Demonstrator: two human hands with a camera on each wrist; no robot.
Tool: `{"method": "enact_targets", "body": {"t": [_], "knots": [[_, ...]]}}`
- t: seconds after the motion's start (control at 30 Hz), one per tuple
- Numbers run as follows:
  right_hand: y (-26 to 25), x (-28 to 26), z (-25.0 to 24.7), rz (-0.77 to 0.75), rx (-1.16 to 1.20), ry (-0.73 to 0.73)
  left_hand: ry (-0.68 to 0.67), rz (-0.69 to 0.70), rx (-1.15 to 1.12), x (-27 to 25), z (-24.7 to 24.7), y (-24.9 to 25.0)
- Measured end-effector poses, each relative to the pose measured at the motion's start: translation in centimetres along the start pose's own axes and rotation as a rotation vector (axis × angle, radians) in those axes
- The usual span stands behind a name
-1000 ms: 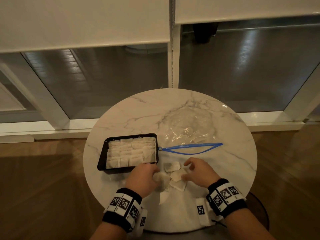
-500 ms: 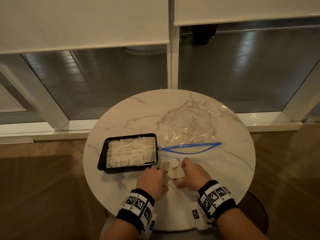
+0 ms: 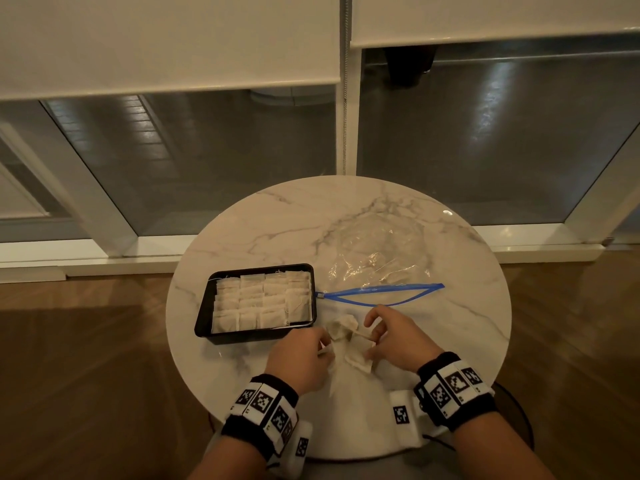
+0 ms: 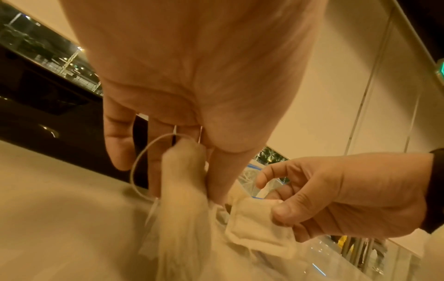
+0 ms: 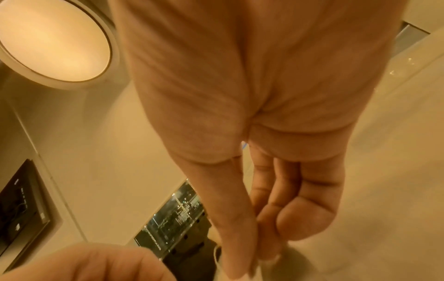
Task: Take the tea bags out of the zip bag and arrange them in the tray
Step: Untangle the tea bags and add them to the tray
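My left hand [image 3: 298,358] and right hand [image 3: 398,337] each pinch loose tea bags [image 3: 349,341] beside the filled tray [image 3: 204,308] on the marble table [image 3: 450,341].

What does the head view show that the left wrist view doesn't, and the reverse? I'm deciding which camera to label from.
Only the head view shows the black rectangular tray filled with rows of tea bags, the whole round marble table, and the clear zip bag with blue seal lying open.

Only the left wrist view shows a thin white string looping from the tea bag that the left hand pinches.

Both show the right hand pinching a loose white paper tea bag.
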State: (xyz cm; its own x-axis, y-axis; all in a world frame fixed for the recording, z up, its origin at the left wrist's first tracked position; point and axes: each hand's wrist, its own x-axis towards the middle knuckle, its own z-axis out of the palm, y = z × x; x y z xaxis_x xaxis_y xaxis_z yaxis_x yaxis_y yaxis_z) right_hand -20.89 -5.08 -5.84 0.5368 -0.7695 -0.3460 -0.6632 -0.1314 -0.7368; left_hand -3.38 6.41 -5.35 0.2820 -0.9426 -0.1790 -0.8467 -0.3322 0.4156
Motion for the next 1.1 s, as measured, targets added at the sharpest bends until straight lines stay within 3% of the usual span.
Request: {"method": "enact_targets", "body": {"t": [0.17, 0.43, 0.77, 0.9, 0.97, 1.1], "knots": [[-0.6, -0.6, -1.5, -0.04, 0.165, -0.047, 0.083, 0.048, -0.121, 0.3, -0.7, 0.0], [-2.4, -0.9, -2.0, -0.071, 0.508, 0.054, 0.276, 0.069, -0.446, 0.3, -2.2, 0.2], [-3.2, -1.0, -1.1, -0.162, 0.526, 0.076, 0.179, 0.028, -0.504, 0.3, -2.5, 0.0], [-3.7, -0.9, -0.8, -0.213, 0.482, 0.022, 0.152, 0.032, -0.753, 0.1, -3.1, 0.5], [-3.9, -0.8, -0.6, -0.25, 0.472, -0.002, 0.129, 0.058, -0.775, 0.0, -3.3, 0.7], [-4.4, -0.6, -0.4, -0.272, 0.558, 0.071, 0.191, 0.047, -0.75, 0.4, -3.1, 0.4]]}}
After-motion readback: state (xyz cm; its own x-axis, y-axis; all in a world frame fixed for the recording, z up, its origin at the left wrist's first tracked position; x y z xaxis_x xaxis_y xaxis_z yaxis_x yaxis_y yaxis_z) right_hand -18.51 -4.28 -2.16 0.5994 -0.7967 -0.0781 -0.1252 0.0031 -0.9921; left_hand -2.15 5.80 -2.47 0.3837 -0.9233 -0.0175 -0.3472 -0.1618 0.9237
